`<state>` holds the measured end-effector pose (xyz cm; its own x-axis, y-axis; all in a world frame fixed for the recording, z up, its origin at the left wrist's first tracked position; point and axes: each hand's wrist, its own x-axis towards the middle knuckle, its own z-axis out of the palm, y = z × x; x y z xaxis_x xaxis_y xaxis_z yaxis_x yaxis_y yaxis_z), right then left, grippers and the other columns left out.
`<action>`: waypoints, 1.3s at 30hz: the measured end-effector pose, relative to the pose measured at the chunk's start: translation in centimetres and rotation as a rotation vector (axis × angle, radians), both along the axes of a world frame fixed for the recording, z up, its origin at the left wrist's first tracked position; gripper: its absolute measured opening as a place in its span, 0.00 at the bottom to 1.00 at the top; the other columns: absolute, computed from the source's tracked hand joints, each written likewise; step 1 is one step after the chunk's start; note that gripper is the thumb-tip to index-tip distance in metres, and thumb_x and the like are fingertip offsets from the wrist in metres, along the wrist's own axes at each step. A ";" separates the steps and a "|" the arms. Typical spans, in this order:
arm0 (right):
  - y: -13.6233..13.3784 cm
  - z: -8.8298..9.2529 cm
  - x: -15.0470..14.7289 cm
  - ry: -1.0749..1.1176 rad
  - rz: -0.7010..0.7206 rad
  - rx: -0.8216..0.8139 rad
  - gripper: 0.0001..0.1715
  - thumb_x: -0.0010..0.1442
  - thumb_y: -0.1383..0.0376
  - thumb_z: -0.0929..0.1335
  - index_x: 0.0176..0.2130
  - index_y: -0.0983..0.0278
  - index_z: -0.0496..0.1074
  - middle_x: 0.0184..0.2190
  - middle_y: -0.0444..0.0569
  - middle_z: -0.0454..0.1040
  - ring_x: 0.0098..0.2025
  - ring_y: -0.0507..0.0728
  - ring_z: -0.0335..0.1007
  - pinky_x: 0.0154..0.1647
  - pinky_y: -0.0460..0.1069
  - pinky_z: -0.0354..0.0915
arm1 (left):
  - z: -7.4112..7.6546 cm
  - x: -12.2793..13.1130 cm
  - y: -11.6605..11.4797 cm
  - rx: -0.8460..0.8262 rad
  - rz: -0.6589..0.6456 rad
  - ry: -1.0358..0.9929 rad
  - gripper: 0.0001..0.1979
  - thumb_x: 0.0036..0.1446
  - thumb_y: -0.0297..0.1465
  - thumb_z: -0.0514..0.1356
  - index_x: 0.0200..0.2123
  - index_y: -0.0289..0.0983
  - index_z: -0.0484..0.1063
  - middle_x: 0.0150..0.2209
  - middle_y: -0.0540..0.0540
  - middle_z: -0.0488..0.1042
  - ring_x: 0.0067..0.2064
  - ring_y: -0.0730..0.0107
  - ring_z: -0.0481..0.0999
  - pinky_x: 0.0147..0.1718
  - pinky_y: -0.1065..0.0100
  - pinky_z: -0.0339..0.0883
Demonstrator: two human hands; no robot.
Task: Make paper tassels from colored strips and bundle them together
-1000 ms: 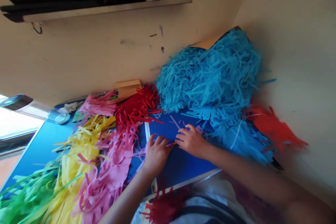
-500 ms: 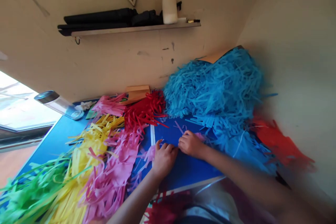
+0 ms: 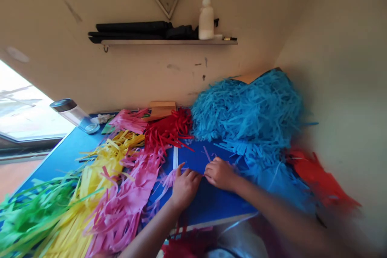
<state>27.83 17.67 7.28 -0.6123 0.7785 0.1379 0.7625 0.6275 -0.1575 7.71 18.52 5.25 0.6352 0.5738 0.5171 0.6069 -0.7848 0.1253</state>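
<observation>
My left hand [image 3: 185,185] and my right hand [image 3: 220,174] meet fingertip to fingertip on the blue table [image 3: 208,201]. Both have curled fingers pinching a thin lilac paper strip [image 3: 202,174] between them. A lilac fringed paper [image 3: 167,181] lies just left of my left hand. A big heap of blue fringed paper [image 3: 248,113] rises right behind my right hand. Pink fringed paper [image 3: 127,201] lies to the left.
Red fringe [image 3: 167,129], yellow fringe [image 3: 99,169] and green fringe [image 3: 30,213] spread across the table's left. Orange paper [image 3: 320,181] lies at the right wall. A clear jar [image 3: 72,115] and a wooden block [image 3: 161,109] stand at the back. A glue bottle [image 3: 206,18] stands on the wall shelf [image 3: 169,42].
The view has tilted upward, showing more wall and shelf. Both hands stay together on the table, fingers drawn closer around the strip.
</observation>
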 end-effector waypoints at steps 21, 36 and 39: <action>-6.1 5.3 -6.8 1.683 -0.404 -1.040 0.20 0.46 0.55 0.79 0.32 0.63 0.72 0.19 0.38 0.70 0.18 0.47 0.62 0.21 0.42 0.57 | 8.4 -2.2 -7.3 -0.355 0.084 -0.722 0.07 0.61 0.27 0.59 0.39 0.42 0.77 0.31 0.49 0.77 0.33 0.70 0.77 0.42 0.65 0.73; 3.9 0.9 -7.1 0.678 -0.405 -0.382 0.11 0.56 0.73 0.70 0.39 0.62 0.78 0.42 0.51 0.77 0.41 0.57 0.73 0.47 0.51 0.67 | 7.2 -6.8 -6.6 -1.150 0.436 -1.445 0.14 0.52 0.43 0.67 0.32 0.40 0.72 0.25 0.53 0.74 0.28 0.74 0.73 0.30 0.74 0.70; 6.4 -0.1 -7.6 0.662 -0.382 -0.415 0.09 0.53 0.77 0.69 0.31 0.65 0.78 0.37 0.53 0.78 0.42 0.59 0.74 0.50 0.53 0.66 | 6.9 -5.5 -6.0 -1.305 0.403 -1.477 0.20 0.46 0.45 0.70 0.32 0.39 0.68 0.20 0.58 0.66 0.20 0.81 0.62 0.19 0.79 0.58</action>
